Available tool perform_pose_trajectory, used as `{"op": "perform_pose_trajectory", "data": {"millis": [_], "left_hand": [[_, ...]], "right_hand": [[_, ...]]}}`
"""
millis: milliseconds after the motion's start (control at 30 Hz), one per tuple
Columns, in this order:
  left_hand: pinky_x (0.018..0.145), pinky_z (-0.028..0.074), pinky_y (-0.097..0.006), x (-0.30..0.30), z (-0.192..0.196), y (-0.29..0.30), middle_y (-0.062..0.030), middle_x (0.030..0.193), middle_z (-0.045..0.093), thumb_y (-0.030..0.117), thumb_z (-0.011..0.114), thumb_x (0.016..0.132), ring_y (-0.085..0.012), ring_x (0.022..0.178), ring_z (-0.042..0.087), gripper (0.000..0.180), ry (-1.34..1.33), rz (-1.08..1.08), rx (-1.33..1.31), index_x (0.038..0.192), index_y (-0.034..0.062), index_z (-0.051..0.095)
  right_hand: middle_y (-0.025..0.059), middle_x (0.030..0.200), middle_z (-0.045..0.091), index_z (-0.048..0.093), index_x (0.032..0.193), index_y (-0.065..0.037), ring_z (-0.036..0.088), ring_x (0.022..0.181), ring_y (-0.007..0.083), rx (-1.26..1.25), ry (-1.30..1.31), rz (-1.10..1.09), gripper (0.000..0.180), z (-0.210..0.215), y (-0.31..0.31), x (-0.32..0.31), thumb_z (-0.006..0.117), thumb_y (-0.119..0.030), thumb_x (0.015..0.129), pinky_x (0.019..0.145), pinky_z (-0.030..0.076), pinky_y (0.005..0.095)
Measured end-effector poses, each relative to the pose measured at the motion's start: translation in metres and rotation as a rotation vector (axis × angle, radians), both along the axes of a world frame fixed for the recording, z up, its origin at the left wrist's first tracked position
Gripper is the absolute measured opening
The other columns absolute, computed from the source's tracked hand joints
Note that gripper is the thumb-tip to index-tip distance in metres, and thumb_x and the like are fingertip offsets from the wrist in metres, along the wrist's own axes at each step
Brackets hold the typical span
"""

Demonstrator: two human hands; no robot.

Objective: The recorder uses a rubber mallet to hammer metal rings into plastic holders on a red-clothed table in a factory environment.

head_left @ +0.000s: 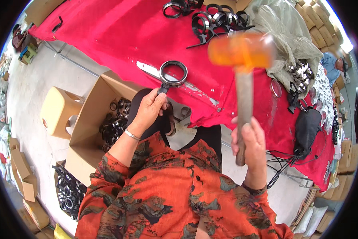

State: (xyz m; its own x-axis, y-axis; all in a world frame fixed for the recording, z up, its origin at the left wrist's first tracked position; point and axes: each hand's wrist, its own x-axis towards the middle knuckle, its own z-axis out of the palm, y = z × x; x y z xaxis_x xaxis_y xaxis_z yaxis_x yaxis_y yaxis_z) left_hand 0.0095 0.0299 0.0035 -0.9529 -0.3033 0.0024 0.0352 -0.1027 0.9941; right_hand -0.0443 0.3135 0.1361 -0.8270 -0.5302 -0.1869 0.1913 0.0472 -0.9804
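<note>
1. Magnifier frame [173, 73]: black ring with short handle, flat on red-covered counter [119, 36] near its front edge.
2. Left hand [150, 108]: closed on the frame's handle, pinning it down.
3. Right hand [251, 144]: wrapped tight round wooden shaft of orange-headed mallet [242, 51], raised, blurred.
4. Cardboard box [92, 119] of black rings below counter's edge.
</note>
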Motion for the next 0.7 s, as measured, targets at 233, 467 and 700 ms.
{"op": "perform_pose_trajectory", "data": {"millis": [233,467,700], "left_hand": [[0.053,0.043,-0.021,-0.009,0.006,0.003,0.0001,0.073,0.052,0.033,0.046,0.100,-0.0072,0.062,0.050,0.030,-0.002,0.020,-0.085,0.085,0.0070,0.051],[0.051,0.042,-0.020,-0.007,-0.003,-0.003,0.0006,0.072,0.052,0.033,0.046,0.099,-0.0071,0.064,0.052,0.029,-0.005,0.050,-0.038,0.086,0.0079,0.052],[0.049,0.040,-0.020,-0.011,0.003,0.002,0.0006,0.070,0.053,0.031,0.046,0.099,-0.0067,0.059,0.050,0.028,-0.001,0.086,-0.062,0.086,0.0076,0.053]], "right_hand": [[0.0160,0.063,0.054,0.047,0.093,0.001,0.053,0.053,0.0289,0.522,0.644,0.136,0.028,-0.029,-0.004,0.005,0.059,-0.024,0.091,0.051,0.043,0.0371],[0.0035,0.058,0.048,0.052,0.090,-0.001,0.049,0.050,0.0094,0.357,0.371,0.151,0.029,0.000,-0.018,0.002,0.059,-0.028,0.093,0.046,0.039,0.0279],[0.0218,0.070,0.061,0.049,0.094,0.001,0.064,0.067,0.0393,0.452,0.713,0.223,0.030,0.019,-0.060,0.005,0.059,-0.027,0.090,0.057,0.047,0.0430]]}}
